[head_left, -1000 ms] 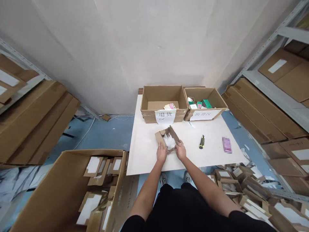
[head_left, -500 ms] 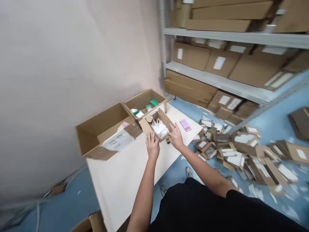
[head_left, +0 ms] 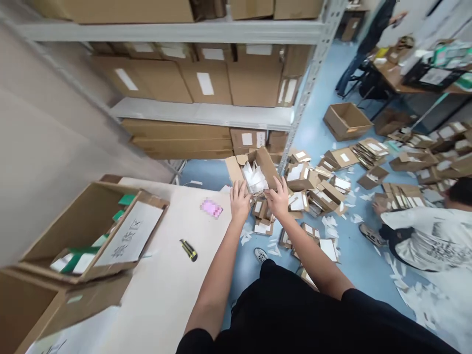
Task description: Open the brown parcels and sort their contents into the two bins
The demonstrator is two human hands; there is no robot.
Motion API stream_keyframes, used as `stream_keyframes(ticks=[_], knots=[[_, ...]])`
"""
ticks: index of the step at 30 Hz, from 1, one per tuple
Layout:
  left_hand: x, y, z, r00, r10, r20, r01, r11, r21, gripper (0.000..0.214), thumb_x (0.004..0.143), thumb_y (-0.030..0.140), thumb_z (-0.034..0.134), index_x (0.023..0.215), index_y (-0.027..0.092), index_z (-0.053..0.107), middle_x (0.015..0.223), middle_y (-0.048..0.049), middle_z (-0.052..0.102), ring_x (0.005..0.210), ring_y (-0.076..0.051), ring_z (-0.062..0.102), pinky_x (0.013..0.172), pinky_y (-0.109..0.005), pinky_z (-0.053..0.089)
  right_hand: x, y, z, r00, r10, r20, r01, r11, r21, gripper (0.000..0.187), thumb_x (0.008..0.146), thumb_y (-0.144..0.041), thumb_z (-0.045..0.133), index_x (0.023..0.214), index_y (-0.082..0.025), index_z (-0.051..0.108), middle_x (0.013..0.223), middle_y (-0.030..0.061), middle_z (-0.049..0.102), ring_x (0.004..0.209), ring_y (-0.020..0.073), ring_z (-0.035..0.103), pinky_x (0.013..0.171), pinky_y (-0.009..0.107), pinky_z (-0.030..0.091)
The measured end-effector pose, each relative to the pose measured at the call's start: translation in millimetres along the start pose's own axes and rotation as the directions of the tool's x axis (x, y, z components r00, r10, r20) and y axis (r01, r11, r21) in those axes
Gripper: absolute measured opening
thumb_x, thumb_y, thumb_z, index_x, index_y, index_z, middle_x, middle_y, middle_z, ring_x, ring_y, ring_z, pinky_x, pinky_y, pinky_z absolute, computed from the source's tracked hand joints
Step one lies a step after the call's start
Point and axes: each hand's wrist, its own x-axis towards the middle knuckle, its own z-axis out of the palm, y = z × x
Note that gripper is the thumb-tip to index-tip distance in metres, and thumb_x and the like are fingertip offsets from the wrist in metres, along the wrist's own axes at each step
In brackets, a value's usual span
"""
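Grip uncertain: left hand (head_left: pixel 240 200) and right hand (head_left: pixel 278 197), fingers spread, touch the near edge of an opened cardboard mailer (head_left: pixel 236 168) holding white plastic wrapping (head_left: pixel 254 178), centre frame, just past the edge of a white table (head_left: pixel 158 295). Utility knife (head_left: pixel 189 250) and blurred pink packet (head_left: pixel 211 208) lie on the table; labelled carton (head_left: pixel 129 235) at lower left. Flattened cartons (head_left: pixel 313 196) litter the blue floor (head_left: pixel 306 142); co-worker (head_left: pixel 424 236) crouches at right.
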Motion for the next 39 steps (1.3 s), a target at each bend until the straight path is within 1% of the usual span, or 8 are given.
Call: stream_keyframes(ticks=[5, 9, 13, 17, 23, 28, 34, 39], knots=[[90, 72, 70.8, 0.974, 0.139, 0.176, -0.156, 0.984, 0.085, 0.038, 0.097, 0.018, 0.057, 0.127, 0.031, 0.075, 0.175, 0.0022, 0.03, 0.166, -0.029, 0.005, 0.134, -0.06, 0.014, 27, 94, -44, 0.978, 0.176, -0.108, -0.199, 0.945, -0.259, 0.014, 0.093, -0.021, 0.062, 0.094, -0.023, 0.075, 0.169, 0.0044, 0.039, 0.163, 0.0369, 0.011, 0.126, 0.064, 0.028], [121, 115, 96.1, 0.947, 0.196, 0.256, -0.247, 0.951, 0.187, 0.054, 0.098, 0.023, 0.057, 0.152, 0.029, 0.057, 0.178, -0.002, 0.02, 0.165, -0.033, 0.007, 0.132, -0.06, 0.022, 35, 154, -66, 0.925, 0.375, -0.053, -0.366, 0.85, -0.38, 0.034, 0.086, -0.024, 0.07, 0.119, -0.022, 0.073, 0.167, 0.0122, 0.041, 0.159, 0.0459, 0.019, 0.12, 0.072, 0.03], [117, 113, 94.3, 0.952, 0.22, 0.212, -0.261, 0.947, 0.187, 0.057, 0.098, 0.021, 0.053, 0.155, 0.026, 0.053, 0.176, -0.0041, 0.025, 0.165, -0.033, 0.011, 0.131, -0.058, 0.027, 32, 184, -72, 0.885, 0.465, -0.032, -0.447, 0.828, -0.339, 0.051, 0.086, -0.026, 0.067, 0.136, -0.02, 0.065, 0.163, 0.0188, 0.044, 0.152, 0.0432, 0.036, 0.117, 0.065, 0.039], [105, 82, 79.1, 0.977, 0.08, 0.2, -0.12, 0.973, 0.196, 0.056, 0.097, 0.018, 0.054, 0.152, 0.025, 0.056, 0.176, -0.0063, 0.026, 0.164, -0.034, 0.017, 0.127, -0.058, 0.035, 38, 179, -53, 0.923, 0.385, -0.032, -0.382, 0.898, -0.218, 0.048, 0.088, -0.025, 0.06, 0.135, -0.018, 0.063, 0.157, 0.0198, 0.049, 0.145, 0.0378, 0.045, 0.117, 0.058, 0.042], [77, 33, 36.7, 0.993, -0.089, 0.07, 0.072, 0.974, 0.217, 0.055, 0.097, 0.018, 0.055, 0.152, 0.022, 0.055, 0.176, -0.0096, 0.024, 0.164, -0.035, 0.015, 0.128, -0.057, 0.034, 75, 121, 4, 0.985, 0.157, 0.074, -0.156, 0.988, -0.012, 0.048, 0.089, -0.027, 0.058, 0.136, -0.02, 0.062, 0.155, 0.0176, 0.05, 0.144, 0.0347, 0.046, 0.12, 0.057, 0.041], [29, -3, -11.5, 0.96, -0.265, -0.091, 0.28, 0.928, 0.246, 0.056, 0.096, 0.019, 0.057, 0.152, 0.022, 0.055, 0.176, -0.0095, 0.025, 0.164, -0.035, 0.015, 0.128, -0.057, 0.033, 96, 44, 60, 0.967, -0.074, 0.242, 0.038, 0.987, 0.154, 0.049, 0.092, -0.029, 0.058, 0.14, -0.02, 0.061, 0.158, 0.0179, 0.048, 0.146, 0.0351, 0.044, 0.122, 0.058, 0.038], [-66, -37, -83.6, 0.845, -0.447, -0.294, 0.521, 0.812, 0.262, 0.059, 0.095, 0.019, 0.06, 0.153, 0.024, 0.052, 0.176, -0.0107, 0.024, 0.164, -0.036, 0.012, 0.125, -0.06, 0.036, 75, -73, 119, 0.844, -0.374, 0.385, 0.237, 0.903, 0.359, 0.052, 0.093, -0.027, 0.059, 0.144, -0.021, 0.059, 0.163, 0.016, 0.043, 0.147, 0.0356, 0.043, 0.122, 0.059, 0.038], [-172, -41, -135.6, 0.685, -0.543, -0.486, 0.69, 0.698, 0.193, 0.06, 0.097, 0.021, 0.06, 0.155, 0.024, 0.049, 0.176, -0.0116, 0.023, 0.164, -0.037, 0.013, 0.125, -0.059, 0.036, 22, -175, 139, 0.687, -0.613, 0.39, 0.369, 0.757, 0.538, 0.053, 0.093, -0.027, 0.059, 0.145, -0.023, 0.059, 0.161, 0.0142, 0.045, 0.146, 0.034, 0.045, 0.121, 0.058, 0.04]])
